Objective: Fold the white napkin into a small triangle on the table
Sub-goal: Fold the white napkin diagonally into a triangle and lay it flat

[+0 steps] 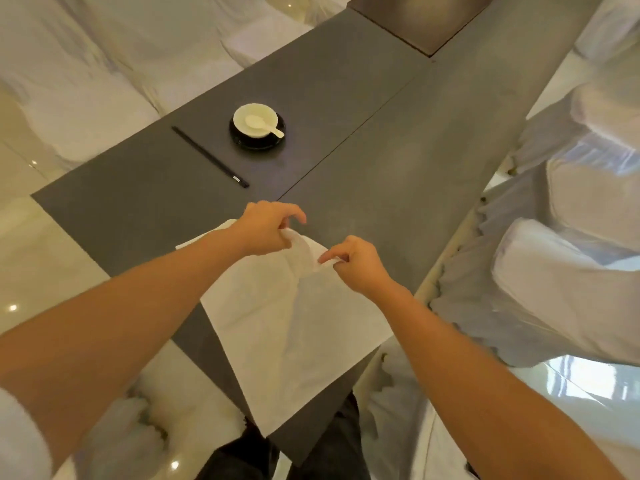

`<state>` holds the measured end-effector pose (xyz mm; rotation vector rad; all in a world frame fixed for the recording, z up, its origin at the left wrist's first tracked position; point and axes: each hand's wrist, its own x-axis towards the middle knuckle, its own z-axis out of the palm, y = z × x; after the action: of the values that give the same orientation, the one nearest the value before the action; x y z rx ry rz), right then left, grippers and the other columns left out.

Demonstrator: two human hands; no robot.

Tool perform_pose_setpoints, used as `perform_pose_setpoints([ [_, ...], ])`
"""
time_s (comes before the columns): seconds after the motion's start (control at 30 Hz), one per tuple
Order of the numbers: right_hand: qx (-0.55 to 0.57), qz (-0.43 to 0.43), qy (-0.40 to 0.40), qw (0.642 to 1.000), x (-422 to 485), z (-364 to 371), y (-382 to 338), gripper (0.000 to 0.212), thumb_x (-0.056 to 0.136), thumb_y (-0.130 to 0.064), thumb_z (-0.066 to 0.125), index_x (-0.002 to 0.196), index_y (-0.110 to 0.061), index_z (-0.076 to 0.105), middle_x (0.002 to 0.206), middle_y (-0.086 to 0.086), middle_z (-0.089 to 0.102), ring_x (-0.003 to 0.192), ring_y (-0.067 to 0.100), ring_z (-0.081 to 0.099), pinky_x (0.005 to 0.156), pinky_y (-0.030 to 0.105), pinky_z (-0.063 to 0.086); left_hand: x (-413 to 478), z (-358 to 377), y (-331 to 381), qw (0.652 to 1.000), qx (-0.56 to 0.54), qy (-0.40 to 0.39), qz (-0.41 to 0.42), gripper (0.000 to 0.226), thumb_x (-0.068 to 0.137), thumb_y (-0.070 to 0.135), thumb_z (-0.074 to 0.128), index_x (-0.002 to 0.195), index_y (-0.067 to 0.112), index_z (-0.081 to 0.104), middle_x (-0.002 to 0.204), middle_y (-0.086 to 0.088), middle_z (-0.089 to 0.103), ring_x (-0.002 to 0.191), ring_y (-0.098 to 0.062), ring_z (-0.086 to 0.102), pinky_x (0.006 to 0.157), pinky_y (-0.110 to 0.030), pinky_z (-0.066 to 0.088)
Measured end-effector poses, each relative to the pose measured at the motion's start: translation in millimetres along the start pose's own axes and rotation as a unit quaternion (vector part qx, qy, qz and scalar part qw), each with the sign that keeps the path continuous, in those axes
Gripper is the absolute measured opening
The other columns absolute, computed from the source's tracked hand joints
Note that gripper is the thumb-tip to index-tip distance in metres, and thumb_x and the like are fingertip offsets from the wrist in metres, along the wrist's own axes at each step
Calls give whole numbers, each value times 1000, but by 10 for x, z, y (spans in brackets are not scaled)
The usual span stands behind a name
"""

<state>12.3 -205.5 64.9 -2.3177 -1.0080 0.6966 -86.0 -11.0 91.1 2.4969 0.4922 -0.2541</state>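
The white napkin (pixel 287 334) lies spread over the near corner of the dark grey table (pixel 398 161), its lower tip reaching the table's front edge. Its far corner is lifted off the surface and curled over. My left hand (pixel 266 226) pinches that raised corner from the left, fingers closed on the cloth. My right hand (pixel 356 263) pinches the same raised edge a little to the right and nearer to me. My left forearm hides part of the napkin's left side.
A white bowl with a white spoon (pixel 256 120) sits on a black saucer (pixel 258 140) farther back on the table. Black chopsticks (pixel 209 156) lie to its left. White-covered chairs (pixel 561 282) stand close along the right side and behind the table.
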Motion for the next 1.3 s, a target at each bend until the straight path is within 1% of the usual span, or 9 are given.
perform_pose_setpoints([
  [0.13,-30,48,15,998,-342,180,-38,32,80,2,56,88,-20,77,84,3,46,76,22,51,68,28,41,-468,90,-13,999,13,-17,44,10,79,18,76,89,21,75,80,4,57,76,-18,54,67,-28,41],
  [0.27,-83,84,25,993,-585,356,22,19,84,-12,64,98,-22,72,93,2,55,87,22,58,75,30,47,-847,333,8,997,-1,18,79,10,86,22,71,95,20,74,84,1,60,76,-18,54,71,-32,47],
  [0.33,-119,89,24,989,-694,430,44,23,83,-22,68,105,-26,69,100,3,61,95,25,58,83,37,51,-987,484,6,996,2,38,85,12,89,25,68,99,22,74,90,0,64,77,-17,56,72,-32,51],
  [0.5,-178,27,18,984,-991,664,-35,45,81,-49,70,122,-34,62,122,-1,58,116,25,44,94,44,35,-1286,863,-5,992,-1,99,81,13,84,22,75,98,20,75,93,-1,68,74,-11,52,68,-16,40],
  [0.7,-145,-100,70,982,-1268,869,-213,16,89,-24,70,102,-18,76,97,6,70,92,27,56,79,41,44,-1539,1213,50,989,-42,125,69,10,88,27,71,94,19,72,92,-2,69,77,-15,59,70,-28,54],
  [0.93,-161,-195,-6,968,-1458,1095,-82,14,86,-13,71,99,-11,76,88,11,70,81,30,60,67,41,50,-1879,1554,3,984,-145,99,-34,11,83,10,73,90,17,73,90,0,69,73,-10,62,72,-28,57],
  [1.1,-179,-254,-78,947,-1585,1342,87,18,86,-11,68,101,-14,77,88,10,68,80,32,58,65,42,48,-2357,2066,-77,914,-230,175,-286,19,77,14,78,89,20,64,86,2,64,73,-11,62,70,-28,54],
  [1.2,-179,-273,-83,941,-1647,1471,126,14,86,-13,69,97,-11,78,87,10,69,79,31,59,64,41,49,-2555,2393,-50,816,-322,147,-456,29,78,27,81,94,16,59,90,-5,65,80,-24,67,77,-42,59],
  [1.3,-199,-288,-84,933,-1711,1576,135,11,85,-17,72,93,-12,78,89,9,69,82,28,59,65,41,53,-2644,2622,62,711,-464,133,-511,29,79,22,81,96,10,61,94,-14,69,78,-28,72,75,-44,62],
])
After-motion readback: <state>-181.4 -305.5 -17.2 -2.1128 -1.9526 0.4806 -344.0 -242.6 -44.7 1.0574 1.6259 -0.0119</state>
